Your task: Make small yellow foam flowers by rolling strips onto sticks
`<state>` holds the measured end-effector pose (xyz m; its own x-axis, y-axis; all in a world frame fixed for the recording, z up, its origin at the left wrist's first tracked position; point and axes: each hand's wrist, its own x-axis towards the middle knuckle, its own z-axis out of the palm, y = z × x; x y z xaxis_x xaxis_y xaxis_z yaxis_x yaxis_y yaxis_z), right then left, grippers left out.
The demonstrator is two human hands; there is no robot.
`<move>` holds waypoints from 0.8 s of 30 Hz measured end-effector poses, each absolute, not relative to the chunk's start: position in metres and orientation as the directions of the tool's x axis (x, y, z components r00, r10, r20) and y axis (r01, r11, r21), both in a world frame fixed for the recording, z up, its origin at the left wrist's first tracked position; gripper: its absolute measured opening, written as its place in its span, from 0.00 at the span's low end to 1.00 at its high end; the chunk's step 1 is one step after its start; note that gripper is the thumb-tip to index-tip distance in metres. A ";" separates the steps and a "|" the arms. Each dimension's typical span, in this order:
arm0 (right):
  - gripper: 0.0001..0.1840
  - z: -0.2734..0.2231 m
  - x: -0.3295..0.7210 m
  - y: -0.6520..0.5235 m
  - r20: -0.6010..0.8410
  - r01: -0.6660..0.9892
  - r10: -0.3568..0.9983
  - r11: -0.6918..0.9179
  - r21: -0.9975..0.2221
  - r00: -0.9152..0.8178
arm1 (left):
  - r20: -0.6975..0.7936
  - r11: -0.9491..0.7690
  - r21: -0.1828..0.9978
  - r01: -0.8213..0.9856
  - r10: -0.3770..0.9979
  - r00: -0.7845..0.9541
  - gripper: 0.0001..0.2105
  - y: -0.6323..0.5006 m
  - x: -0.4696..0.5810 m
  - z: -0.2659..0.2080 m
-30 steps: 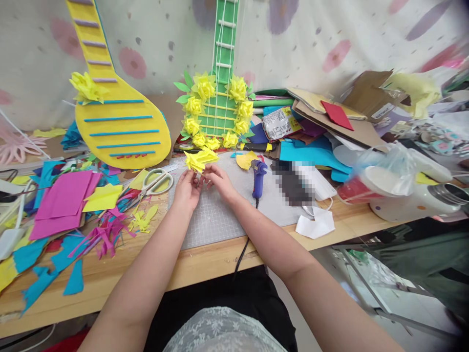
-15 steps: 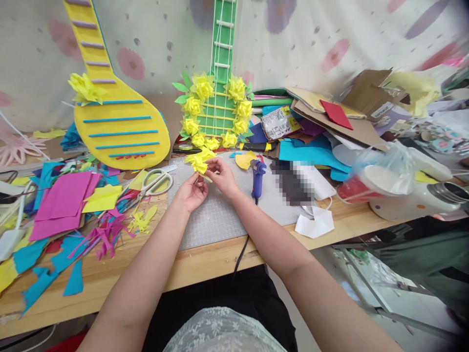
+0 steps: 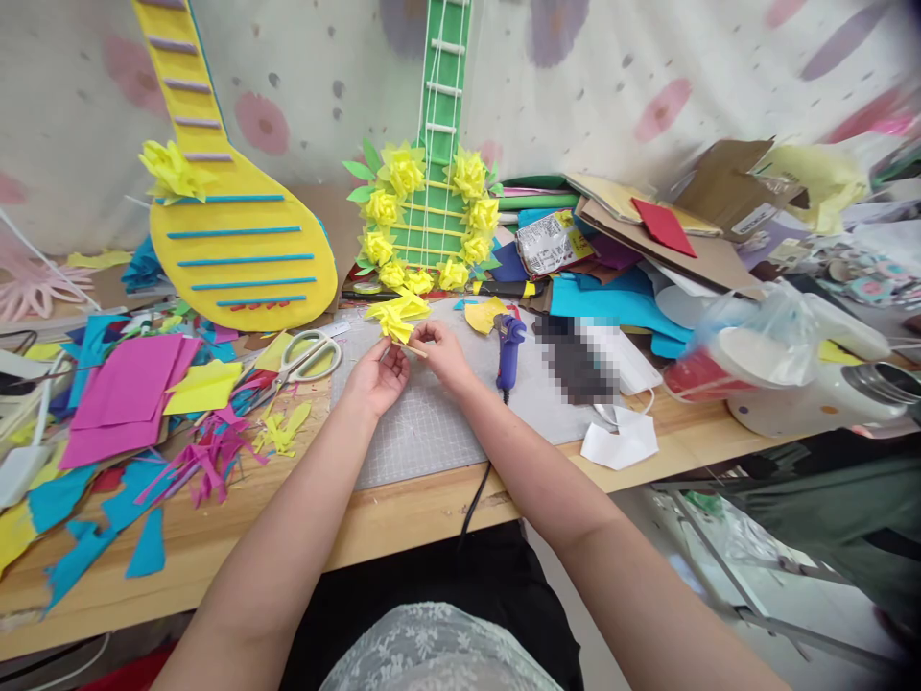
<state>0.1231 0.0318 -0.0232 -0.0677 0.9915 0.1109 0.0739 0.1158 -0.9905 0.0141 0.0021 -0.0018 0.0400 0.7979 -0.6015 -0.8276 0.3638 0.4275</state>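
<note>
Yellow paper flower [image 3: 398, 315], pinched from 2 sides
Fingers of the left hand [image 3: 378, 379] and right hand [image 3: 446, 357] grip its near end over the gray mat [image 3: 417, 432], left of the glue gun [image 3: 507, 357]. Hard squeezing could rip it; the right arm [image 3: 547, 480] could catch the cord [image 3: 474, 504].

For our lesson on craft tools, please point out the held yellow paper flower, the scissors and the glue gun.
Yellow paper flower [image 3: 395, 315], head view: on its petals.
Scissors [image 3: 287, 375], head view: near where the handles meet.
Glue gun [image 3: 507, 363], head view: on its purple body.
</note>
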 end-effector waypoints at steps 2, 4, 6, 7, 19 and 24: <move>0.09 -0.023 0.123 0.032 0.049 -0.018 0.993 0.048 -0.999 -0.107 | -0.599 0.375 0.419 -0.827 0.799 0.058 0.03 0.002 0.014 -0.002; 0.11 -0.023 0.123 0.031 0.016 -0.069 0.991 0.007 -0.998 -0.131 | -0.602 0.379 0.417 -0.826 0.796 0.061 0.03 0.002 0.014 -0.003; 0.13 -0.022 0.123 0.030 -0.011 -0.086 0.989 -0.023 -0.996 -0.144 | -0.606 0.381 0.422 -0.823 0.793 0.056 0.03 0.002 0.014 -0.003; 0.14 -0.021 0.124 0.029 -0.031 -0.091 0.988 -0.045 -0.995 -0.151 | -0.609 0.383 0.426 -0.820 0.791 0.053 0.02 0.002 0.014 -0.003; 0.13 -0.020 0.124 0.032 -0.087 -0.174 0.990 -0.105 -0.979 -0.108 | -0.603 0.401 0.481 -0.780 0.797 0.038 0.03 0.003 0.017 -0.004; 0.17 -0.015 0.123 0.029 -0.115 -0.211 0.983 -0.143 -0.967 -0.141 | -0.605 0.383 0.495 -0.780 0.796 0.007 0.02 0.004 0.017 -0.004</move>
<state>0.1234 0.0291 -0.0146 -0.1412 0.9833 -0.1150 -0.2108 -0.1434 -0.9669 0.0171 0.0045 -0.0040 0.0075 0.7963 -0.6048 -0.7798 0.3833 0.4950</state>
